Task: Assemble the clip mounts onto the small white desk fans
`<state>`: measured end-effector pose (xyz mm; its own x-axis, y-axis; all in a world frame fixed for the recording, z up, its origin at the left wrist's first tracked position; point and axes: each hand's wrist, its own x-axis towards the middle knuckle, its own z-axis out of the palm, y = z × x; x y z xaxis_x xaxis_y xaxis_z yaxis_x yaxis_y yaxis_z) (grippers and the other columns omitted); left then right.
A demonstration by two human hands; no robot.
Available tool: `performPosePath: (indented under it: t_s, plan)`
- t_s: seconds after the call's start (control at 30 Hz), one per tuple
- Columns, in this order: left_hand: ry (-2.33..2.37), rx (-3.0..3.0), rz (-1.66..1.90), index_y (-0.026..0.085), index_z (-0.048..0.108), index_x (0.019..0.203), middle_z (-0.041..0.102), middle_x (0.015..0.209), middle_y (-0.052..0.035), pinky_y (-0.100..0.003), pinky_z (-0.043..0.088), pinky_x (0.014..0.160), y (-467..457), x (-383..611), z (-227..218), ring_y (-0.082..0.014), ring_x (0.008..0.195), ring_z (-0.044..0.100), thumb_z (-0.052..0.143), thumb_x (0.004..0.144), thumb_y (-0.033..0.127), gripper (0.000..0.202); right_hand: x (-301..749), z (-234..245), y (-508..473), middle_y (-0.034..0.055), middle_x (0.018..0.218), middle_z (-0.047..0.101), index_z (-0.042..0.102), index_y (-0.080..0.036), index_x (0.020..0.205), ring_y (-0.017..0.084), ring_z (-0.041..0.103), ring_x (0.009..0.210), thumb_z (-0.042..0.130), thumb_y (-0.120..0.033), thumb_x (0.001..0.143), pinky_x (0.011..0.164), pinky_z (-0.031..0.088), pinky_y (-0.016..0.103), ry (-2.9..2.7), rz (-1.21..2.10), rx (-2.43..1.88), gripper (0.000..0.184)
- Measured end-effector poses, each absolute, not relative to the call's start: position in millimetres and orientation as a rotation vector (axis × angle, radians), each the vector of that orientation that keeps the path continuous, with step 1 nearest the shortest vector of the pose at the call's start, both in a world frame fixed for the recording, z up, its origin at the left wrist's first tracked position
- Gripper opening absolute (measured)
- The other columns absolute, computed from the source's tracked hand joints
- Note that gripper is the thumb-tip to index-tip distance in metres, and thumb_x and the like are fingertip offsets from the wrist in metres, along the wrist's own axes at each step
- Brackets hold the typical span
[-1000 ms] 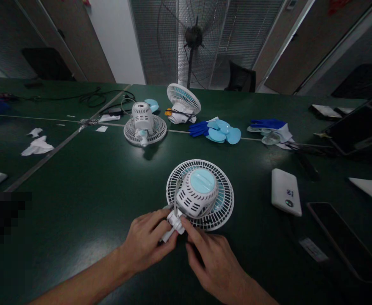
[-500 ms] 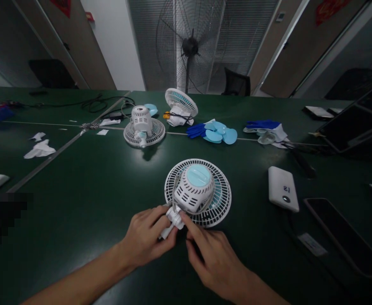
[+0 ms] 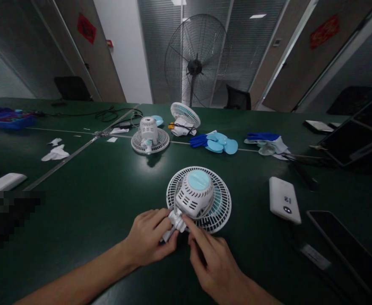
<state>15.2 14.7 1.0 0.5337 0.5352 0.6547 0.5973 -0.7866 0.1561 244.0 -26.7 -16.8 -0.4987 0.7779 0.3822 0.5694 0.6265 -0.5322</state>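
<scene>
A small white fan (image 3: pixel 192 197) lies grille down on the dark green table in front of me, its motor housing and pale blue back cap facing up. My left hand (image 3: pixel 154 235) is closed around the white neck joint (image 3: pixel 177 221) at the fan's near side, pinching it between thumb and fingers. The index finger of my right hand (image 3: pixel 213 258) reaches out and touches the right side of that joint. The right thumb stands apart from the index finger, and the other fingers are curled partly out of sight. A thin cable runs along the housing.
Farther back lie a second fan (image 3: pixel 149 133), a third fan (image 3: pixel 184 118), a pale blue fan blade (image 3: pixel 220 143) and gloves (image 3: pixel 265 142). At right are a white power bank (image 3: pixel 284 199) and a dark phone (image 3: pixel 345 250). Tissue (image 3: pixel 55 152) lies at left.
My view has tilted up, so the things on the table appear lower. Both hands keep their places at the fan's neck joint, with little visible movement.
</scene>
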Motion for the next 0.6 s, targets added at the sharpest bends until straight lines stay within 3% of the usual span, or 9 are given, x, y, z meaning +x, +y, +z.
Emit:
performPosePath:
  t_s: [0.37,0.6]
  plan:
    - [-0.957,-2.69,-1.065,0.019,0.055,0.094,0.07,0.091,-0.0058,-0.031,0.051,0.058,16.0,13.1,0.9,-0.0182,0.067,0.063,0.06,0.094,0.018,0.006,244.4,-15.5,-25.6,0.0089,0.133,0.071,0.044,-0.024,0.156,0.019,0.074,0.111,0.041,-0.012,0.102,0.083,0.065,0.031,-2.154,0.381,-1.119,0.055]
    - [-0.962,-2.681,-1.046,0.019,0.057,0.097,0.071,0.094,-0.0061,-0.033,0.051,0.058,16.3,11.9,-0.1,-0.0197,0.069,0.065,0.061,0.094,0.022,0.006,246.5,-16.6,-25.9,0.0095,0.122,0.073,0.044,-0.021,0.156,0.018,0.076,0.101,0.04,-0.011,0.099,0.077,0.064,0.03,-2.197,0.378,-1.043,0.058]
